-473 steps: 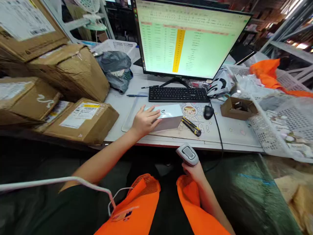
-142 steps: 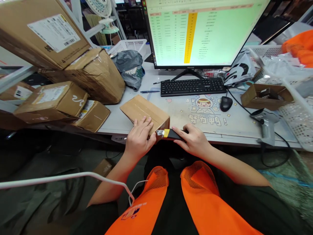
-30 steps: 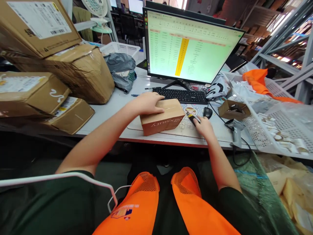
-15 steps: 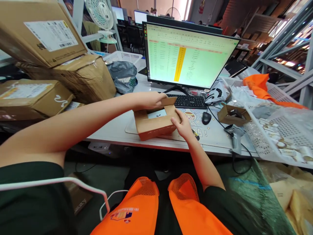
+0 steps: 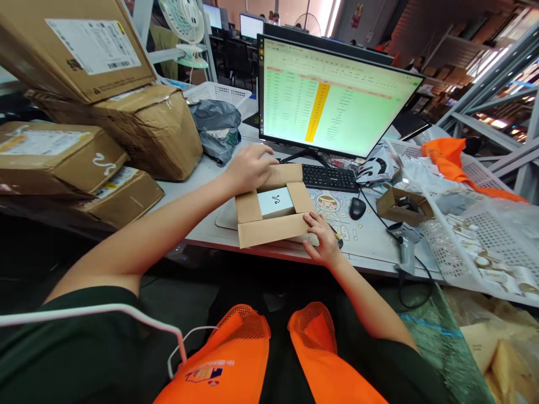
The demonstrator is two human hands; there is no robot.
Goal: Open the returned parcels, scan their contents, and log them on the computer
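A small brown cardboard box point(image 5: 272, 229) sits at the desk's front edge with its flaps folded outward. Through its opening shows a pale blue-white surface point(image 5: 275, 200) bearing a dark squiggle. My left hand point(image 5: 250, 167) is over the box's back left corner, its fingers loosely bent and apart beside the back flap; whether they touch it is unclear. At the front flap's right end lie the fingers of my right hand point(image 5: 323, 238), the thumb spread away below the edge. A yellow-and-black tool point(image 5: 337, 238), partly hidden, lies just behind that hand.
Stacked cartons point(image 5: 155, 129) and a grey plastic bag point(image 5: 217, 128) occupy the left. Behind the box stand a monitor point(image 5: 337, 95) and keyboard point(image 5: 329, 178). To the right are a mouse point(image 5: 357, 208), a barcode scanner point(image 5: 405, 247), a small open box point(image 5: 402, 206) and a white basket point(image 5: 452, 247).
The box's flaps have opened outward, showing more of the pale surface inside. My left hand has shifted left off the back flap; my right hand has moved down from the box's side to the front flap.
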